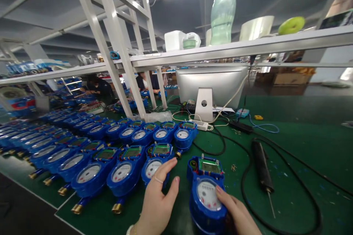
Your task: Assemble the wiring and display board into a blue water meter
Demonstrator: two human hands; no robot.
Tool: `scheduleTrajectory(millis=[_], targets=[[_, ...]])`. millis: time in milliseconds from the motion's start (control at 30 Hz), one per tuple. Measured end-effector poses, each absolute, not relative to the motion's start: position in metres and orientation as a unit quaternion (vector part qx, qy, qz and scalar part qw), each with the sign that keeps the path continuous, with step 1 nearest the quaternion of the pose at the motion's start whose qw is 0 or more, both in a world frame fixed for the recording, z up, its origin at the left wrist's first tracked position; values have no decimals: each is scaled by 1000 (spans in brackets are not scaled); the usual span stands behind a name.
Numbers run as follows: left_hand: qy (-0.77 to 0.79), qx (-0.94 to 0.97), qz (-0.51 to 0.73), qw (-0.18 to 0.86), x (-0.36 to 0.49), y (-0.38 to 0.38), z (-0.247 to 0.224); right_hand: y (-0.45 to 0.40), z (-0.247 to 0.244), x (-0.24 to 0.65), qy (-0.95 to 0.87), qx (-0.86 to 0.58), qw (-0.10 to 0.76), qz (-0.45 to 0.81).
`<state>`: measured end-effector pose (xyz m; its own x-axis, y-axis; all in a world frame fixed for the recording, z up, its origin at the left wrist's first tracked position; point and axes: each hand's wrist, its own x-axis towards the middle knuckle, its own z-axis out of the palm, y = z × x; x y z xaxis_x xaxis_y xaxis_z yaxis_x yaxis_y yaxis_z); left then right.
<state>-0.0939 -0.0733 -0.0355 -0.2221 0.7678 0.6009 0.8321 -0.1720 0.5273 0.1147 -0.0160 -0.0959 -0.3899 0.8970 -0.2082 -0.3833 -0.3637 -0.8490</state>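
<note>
A blue water meter (207, 194) with a round white dial and a small green circuit board with a display stands on the green table in front of me. My right hand (238, 211) grips its right side, thumb on the dial's edge, the other fingers mostly hidden. My left hand (158, 198) has its thumb and fingers apart and holds nothing. It is beside another blue meter (153, 167), partly covering that one's lower right side. More blue meters with brass ends, such as this one (125, 172), stand in rows to the left.
A black electric screwdriver (261, 167) with a thin shaft lies at the right, a black cable looping round it. A silver monitor (212, 84) stands behind, seen from its back. The white shelf (193, 55) above carries a green bottle (224, 11). People work in the background.
</note>
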Motion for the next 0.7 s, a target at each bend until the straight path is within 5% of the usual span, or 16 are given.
scheduleTrajectory(millis=[133, 367, 700], targets=[[-662, -558, -496, -60, -83, -27, -39, 29, -97, 95, -391, -368, 435, 723], [-686, -523, -501, -68, -78, 44, -60, 91, -85, 68, -389, -499, 464, 620], [-689, -559, -456, -67, -69, 51, -101, 161, -92, 53, -412, -536, 460, 575]])
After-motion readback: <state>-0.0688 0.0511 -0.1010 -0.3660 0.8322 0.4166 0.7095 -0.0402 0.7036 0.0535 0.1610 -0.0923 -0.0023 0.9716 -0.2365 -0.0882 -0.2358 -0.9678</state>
